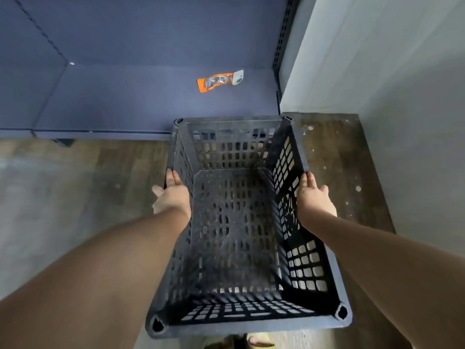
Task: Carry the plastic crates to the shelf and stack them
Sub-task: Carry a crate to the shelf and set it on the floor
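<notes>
A black slotted plastic crate [234,222] hangs in front of me, open side up and empty. My left hand [173,192] grips its left rim and my right hand [313,195] grips its right rim, both near the far half of the crate. The crate's far edge is level with the front lip of a low dark blue shelf [125,104], close to the shelf's right end. Only this one crate is in view.
An orange and clear packaged item [219,81] lies on the shelf board near its right side. A slotted upright [281,36] ends the shelf, with a grey wall [377,59] right of it. Worn wooden floor [75,185] lies below; sandalled feet [241,342] show at the bottom.
</notes>
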